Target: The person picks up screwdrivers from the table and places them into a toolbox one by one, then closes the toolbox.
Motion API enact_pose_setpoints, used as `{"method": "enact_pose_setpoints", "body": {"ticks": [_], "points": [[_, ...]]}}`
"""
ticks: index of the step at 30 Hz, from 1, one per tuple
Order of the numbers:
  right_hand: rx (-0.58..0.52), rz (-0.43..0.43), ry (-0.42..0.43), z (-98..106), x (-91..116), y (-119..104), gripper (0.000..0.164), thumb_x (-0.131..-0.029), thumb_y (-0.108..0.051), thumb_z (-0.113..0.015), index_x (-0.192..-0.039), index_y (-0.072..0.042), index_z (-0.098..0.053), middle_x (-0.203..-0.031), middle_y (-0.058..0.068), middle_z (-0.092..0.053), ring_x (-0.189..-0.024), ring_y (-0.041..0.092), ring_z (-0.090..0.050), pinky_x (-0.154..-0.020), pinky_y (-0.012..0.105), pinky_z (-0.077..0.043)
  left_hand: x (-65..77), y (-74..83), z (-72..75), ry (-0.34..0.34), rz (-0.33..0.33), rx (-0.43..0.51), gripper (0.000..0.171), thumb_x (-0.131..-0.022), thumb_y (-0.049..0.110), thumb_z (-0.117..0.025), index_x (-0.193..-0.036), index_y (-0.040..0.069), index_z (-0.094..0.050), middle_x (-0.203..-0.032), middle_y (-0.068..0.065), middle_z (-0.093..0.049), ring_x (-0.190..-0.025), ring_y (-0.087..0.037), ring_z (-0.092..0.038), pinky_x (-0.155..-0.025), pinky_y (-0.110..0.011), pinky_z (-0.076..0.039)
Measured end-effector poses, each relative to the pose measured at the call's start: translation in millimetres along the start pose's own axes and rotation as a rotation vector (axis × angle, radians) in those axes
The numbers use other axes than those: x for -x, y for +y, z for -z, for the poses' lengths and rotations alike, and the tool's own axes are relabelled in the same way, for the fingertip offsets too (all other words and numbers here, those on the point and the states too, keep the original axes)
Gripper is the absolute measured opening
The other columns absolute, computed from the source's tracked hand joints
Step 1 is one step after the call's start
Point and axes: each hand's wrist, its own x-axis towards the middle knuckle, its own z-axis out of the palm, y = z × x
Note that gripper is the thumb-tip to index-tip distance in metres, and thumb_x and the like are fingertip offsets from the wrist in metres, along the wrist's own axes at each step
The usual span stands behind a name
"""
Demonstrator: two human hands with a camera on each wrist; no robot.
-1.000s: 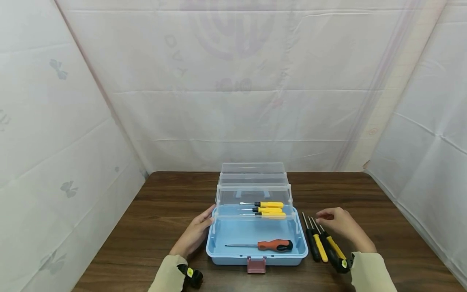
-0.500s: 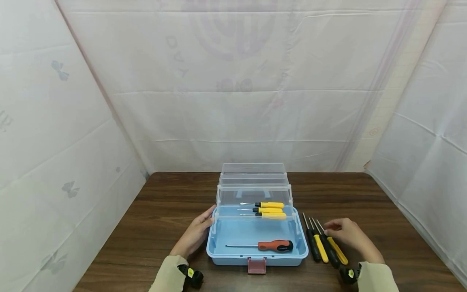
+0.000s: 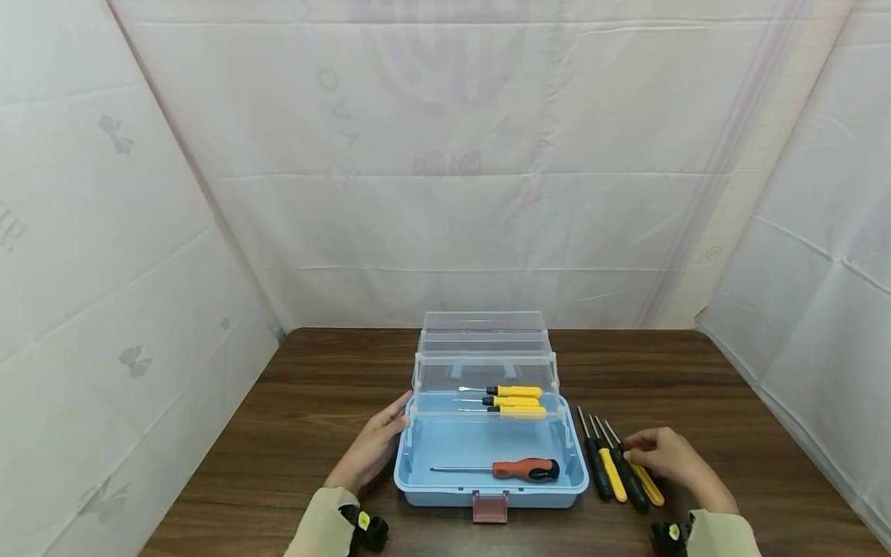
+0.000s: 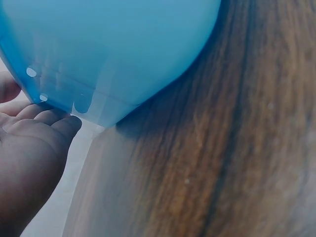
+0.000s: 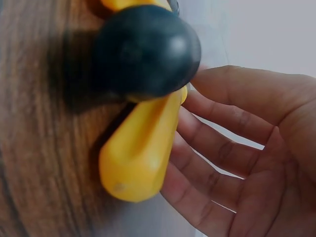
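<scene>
A light blue toolbox (image 3: pixel 480 441) stands with its clear lid and trays raised. My left hand (image 3: pixel 379 437) holds its left side near the back corner; in the left wrist view the fingers (image 4: pixel 49 118) reach the box's edge. An orange-and-black screwdriver (image 3: pixel 525 469) lies in the base, and three yellow screwdrivers (image 3: pixel 518 391) lie in the clear tray. My right hand (image 3: pixel 668 456) is over the rightmost yellow-handled screwdriver (image 3: pixel 649 486) on the table. In the right wrist view its relaxed fingers lie along that handle (image 5: pixel 140 153), with the thumb beside a black handle end (image 5: pixel 148 52).
Between the box and my right hand lie a black screwdriver (image 3: pixel 597 468), a black-and-yellow one (image 3: pixel 612 473) and another black one (image 3: pixel 632 483). A pink latch (image 3: pixel 489 507) hangs at the box's front. White sheets (image 3: pixel 445 155) surround the wooden table (image 3: pixel 313 387).
My right hand has drawn back toward me and slightly right, from the screwdriver shafts down to the rightmost handle. The left hand and toolbox have stayed put.
</scene>
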Motion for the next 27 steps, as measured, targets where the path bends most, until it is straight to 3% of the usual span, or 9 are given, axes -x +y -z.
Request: {"method": "enact_pose_setpoints", "body": {"ticks": [27], "points": [[0.013, -0.085, 0.028, -4.7, -0.3, 3.3, 0.024, -0.087, -0.013, -0.065, -0.1, 0.006, -0.068, -0.089, 0.009, -0.069, -0.074, 0.016, -0.057, -0.062, 0.033, -0.051, -0.6, -2.5, 0.4, 0.004, -0.012, -0.006, 0.061, -0.101, 0.022, -0.047, -0.153, 0.005, -0.019, -0.161, -0.018, -0.011, -0.148, -0.034, -0.009, -0.118, -0.053, -0.012]]}}
